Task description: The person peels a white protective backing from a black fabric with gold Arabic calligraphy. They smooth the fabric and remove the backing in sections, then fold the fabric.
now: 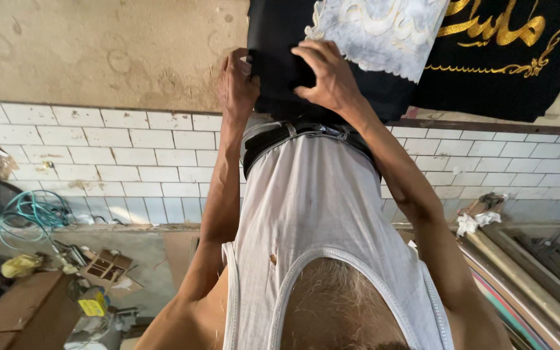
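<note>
A black cloth (280, 71) hangs in front of my waist, just above my black belt (273, 137) and white sleeveless vest (319, 214). My left hand (236, 84) grips the cloth's left edge. My right hand (328, 74) presses on it with fingers curled over a fold. On the cloth lies a pale grey embroidered panel (384, 32), just right of my right hand. Further right the black cloth carries gold embroidered script (494, 29).
Behind are white tiles (131, 162) and a stained beige surface (98, 52). At the left are a coiled green hose (30, 210), cardboard boxes (27, 311) and a small yellow item (92, 301). Long frame mouldings (526, 272) lie at the lower right.
</note>
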### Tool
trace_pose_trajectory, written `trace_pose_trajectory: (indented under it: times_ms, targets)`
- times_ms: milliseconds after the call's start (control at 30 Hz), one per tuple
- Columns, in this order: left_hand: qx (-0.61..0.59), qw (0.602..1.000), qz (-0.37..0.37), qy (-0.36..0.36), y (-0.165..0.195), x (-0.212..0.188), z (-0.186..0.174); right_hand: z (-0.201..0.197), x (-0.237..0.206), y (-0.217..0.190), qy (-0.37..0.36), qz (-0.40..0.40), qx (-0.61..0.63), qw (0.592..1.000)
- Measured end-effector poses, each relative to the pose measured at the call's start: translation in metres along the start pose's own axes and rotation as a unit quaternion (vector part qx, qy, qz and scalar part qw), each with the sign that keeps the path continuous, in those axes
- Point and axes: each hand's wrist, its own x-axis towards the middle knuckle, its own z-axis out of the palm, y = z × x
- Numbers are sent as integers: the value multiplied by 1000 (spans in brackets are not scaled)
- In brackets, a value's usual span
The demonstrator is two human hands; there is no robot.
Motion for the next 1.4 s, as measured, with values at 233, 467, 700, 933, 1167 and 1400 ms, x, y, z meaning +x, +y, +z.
trace_pose_trajectory:
  times_ms: [233,467,700,933,1167,1400]
  targets:
    - [-30,995,38,88,7,1,9,38,20,-12,75,-64,-111,989]
    - [-31,996,3,84,24,10,18,52,42,17,175,2,-55,983]
    - [-185,976,88,67,39,23,20,6,28,56,208,177,323,906]
    - [-16,976,217,-12,41,46,40,-26,-24,113,425,190,421,778]
    - [59,960,268,-55,22,45,36,-170,-262,206,684,354,327,549]
    - [60,969,231,-62,10,52,21,-156,-340,206,683,352,322,553]
